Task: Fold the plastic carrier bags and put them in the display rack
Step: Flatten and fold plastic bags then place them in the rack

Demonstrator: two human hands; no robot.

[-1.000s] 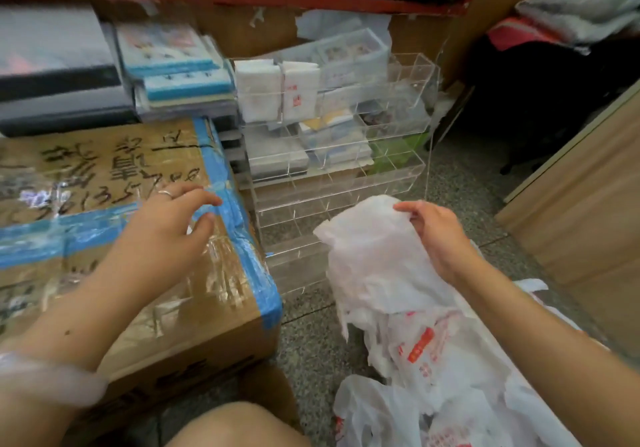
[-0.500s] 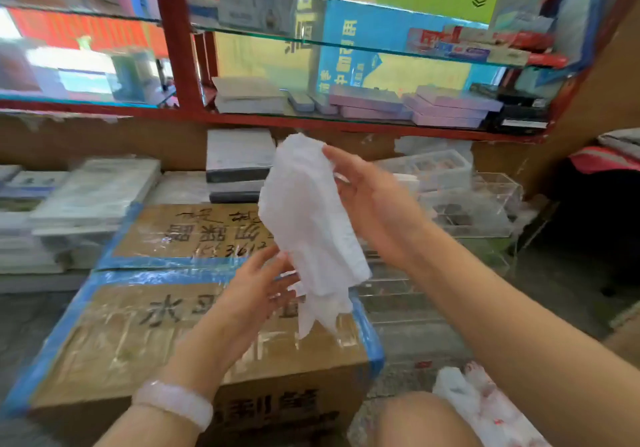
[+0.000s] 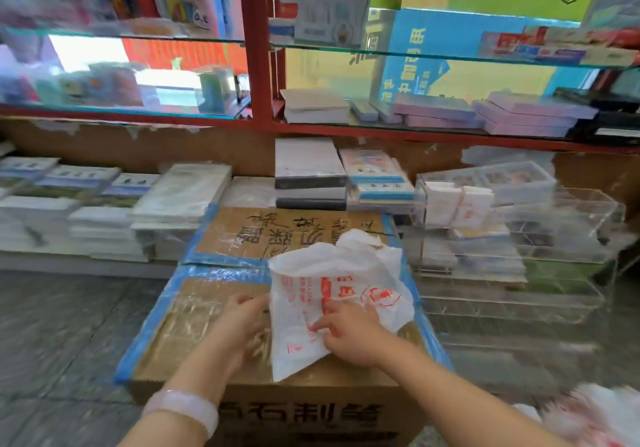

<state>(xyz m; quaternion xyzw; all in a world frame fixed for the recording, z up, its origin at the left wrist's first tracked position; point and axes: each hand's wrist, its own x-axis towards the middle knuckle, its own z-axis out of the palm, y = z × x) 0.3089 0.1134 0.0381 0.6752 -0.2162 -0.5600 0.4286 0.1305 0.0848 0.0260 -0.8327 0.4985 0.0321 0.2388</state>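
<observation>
A thin white plastic carrier bag (image 3: 332, 294) with red printed lettering and a red emblem lies crumpled on top of a taped cardboard box (image 3: 221, 311). Its upper edge is rumpled and puffed; its lower corner reaches toward the box's near edge. The left hand (image 3: 242, 322) rests at the bag's left edge, fingers blurred, so its grip cannot be told. The right hand (image 3: 349, 335) pinches the bag's middle. A clear display rack (image 3: 519, 238) stands right of the box.

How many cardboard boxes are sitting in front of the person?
2: the near box under the bag and both hands, and a second box right behind it. Others may be hidden.
</observation>
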